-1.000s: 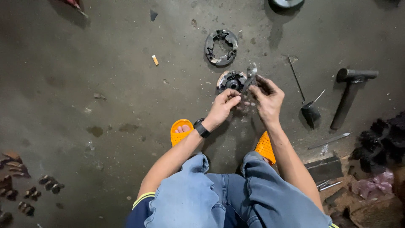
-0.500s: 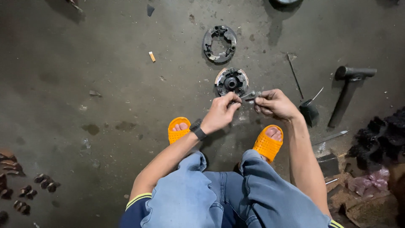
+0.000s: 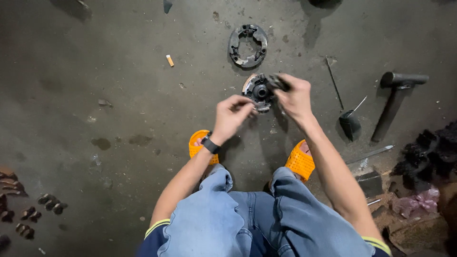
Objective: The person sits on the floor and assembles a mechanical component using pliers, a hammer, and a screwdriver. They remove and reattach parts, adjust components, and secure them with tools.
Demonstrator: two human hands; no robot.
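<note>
Over stained concrete floor (image 3: 119,119), the right hand (image 3: 296,97) is gripping a dark tool (image 3: 278,82) at the clutch assembly (image 3: 258,90), while the left hand (image 3: 232,114) is pinching something too small to tell.

Place: a repair workshop; I squat and work directly on its floor.
Floor: stained, oil-marked grey concrete (image 3: 95,95).
Tools: a black hammer (image 3: 395,100) and a thin rod tool (image 3: 334,82) lie beside me.
Parts: a round clutch-type assembly (image 3: 258,90), a loose ring plate (image 3: 247,45), small metal pieces (image 3: 28,214).
</note>
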